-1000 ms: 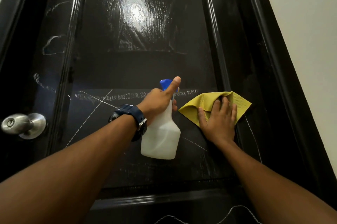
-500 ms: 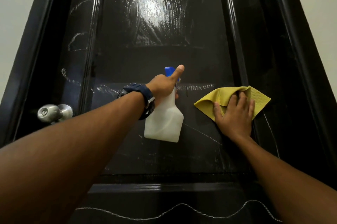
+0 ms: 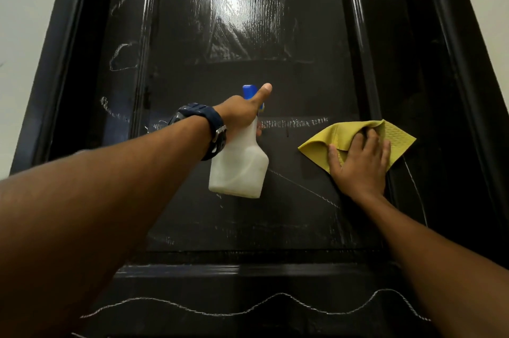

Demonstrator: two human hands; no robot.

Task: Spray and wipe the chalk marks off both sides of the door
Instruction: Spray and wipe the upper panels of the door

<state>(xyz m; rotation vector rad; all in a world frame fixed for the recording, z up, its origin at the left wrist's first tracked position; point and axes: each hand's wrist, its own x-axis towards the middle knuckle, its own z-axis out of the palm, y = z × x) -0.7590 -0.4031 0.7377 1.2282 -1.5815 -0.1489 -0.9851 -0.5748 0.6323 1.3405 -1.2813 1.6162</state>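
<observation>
Gripping spray bottle (image 3: 239, 169): left hand (image 3: 239, 114) | right hand (image 3: 360, 164) flat, still pressing cloth (image 3: 325, 142) | doorknob gone

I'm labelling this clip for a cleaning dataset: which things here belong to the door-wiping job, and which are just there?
Job: spray bottle in left hand; yellow cloth pressed flat under right hand; black door; chalk marks.

Just there: wristwatch; wall.

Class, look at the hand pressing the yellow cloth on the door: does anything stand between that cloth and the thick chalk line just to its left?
Nothing visible does. The right hand presses the yellow cloth flat on the door, and bare panel lies between it and the thick chalk line. The spray bottle, held by the left hand, hangs beyond the line's far end.
</observation>
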